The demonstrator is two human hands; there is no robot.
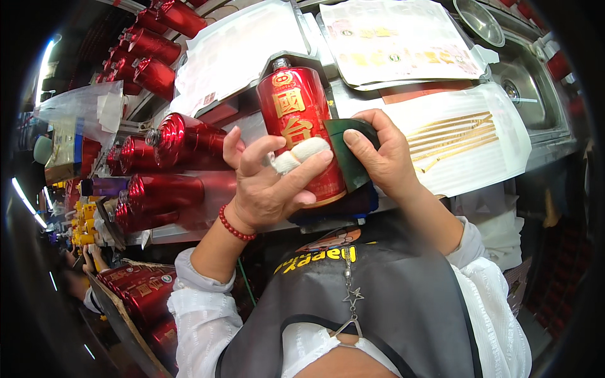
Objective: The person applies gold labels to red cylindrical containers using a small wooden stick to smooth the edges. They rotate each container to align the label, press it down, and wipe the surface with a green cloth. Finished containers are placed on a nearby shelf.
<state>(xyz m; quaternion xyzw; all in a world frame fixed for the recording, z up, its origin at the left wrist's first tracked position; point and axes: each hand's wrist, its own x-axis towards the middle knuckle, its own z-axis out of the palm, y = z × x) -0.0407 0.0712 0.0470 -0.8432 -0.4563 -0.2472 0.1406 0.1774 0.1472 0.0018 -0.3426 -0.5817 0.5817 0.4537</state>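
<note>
A glossy red bottle (305, 101) with gold characters lies with its neck away from me, in a dark angled holder (321, 61). My left hand (269, 184) is over its lower part, fingers spread, with a white wrapping (302, 155) around one finger. The fingers appear to touch the bottle, though the exact contact is hidden. In my right hand (385, 151) is a flat, dark green scraper (347, 153), pinched between thumb and fingers. Its edge is against or very close to the bottle's right side. A dark cloth (366, 201) shows beneath the bottle's base.
Several red bottles (165, 193) lie at left, and more (156, 45) stand behind. White sheets (246, 42) cover the back; a printed decal sheet (397, 42) is beside them. Gold strips (453, 137) rest on white paper at right, before a metal sink (529, 90) and bowl (479, 21).
</note>
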